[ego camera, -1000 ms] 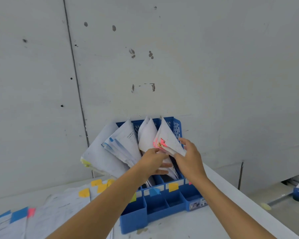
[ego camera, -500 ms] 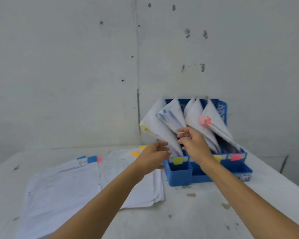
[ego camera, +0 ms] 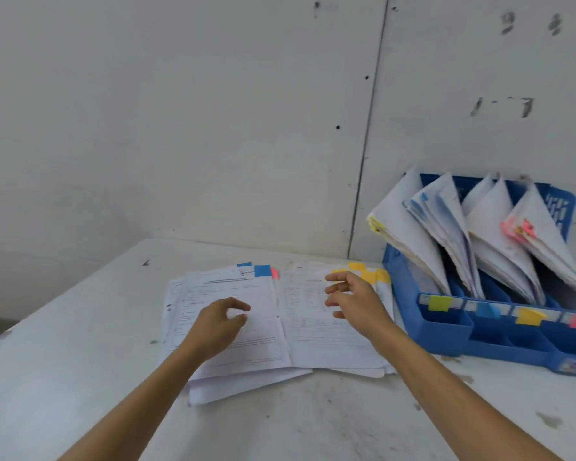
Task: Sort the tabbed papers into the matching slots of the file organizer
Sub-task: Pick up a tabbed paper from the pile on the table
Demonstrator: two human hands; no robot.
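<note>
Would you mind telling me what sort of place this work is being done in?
Probably a plain office or workroom set up for filing: a white table against a bare, scuffed wall, with loose tabbed papers beside a blue file organizer holding sorted sheets.

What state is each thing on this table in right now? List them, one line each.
Left hand: fingers loosely curled over the left pile, holding nothing.
Right hand: fingers spread over the right pile, holding nothing.
Left pile: flat on the table, blue and pink tabs at its far edge.
Right pile: flat, yellow tabs at its far edge.
Organizer: standing on the table, slots holding papers.
Filed papers: upright in slots, leaning left.
</note>
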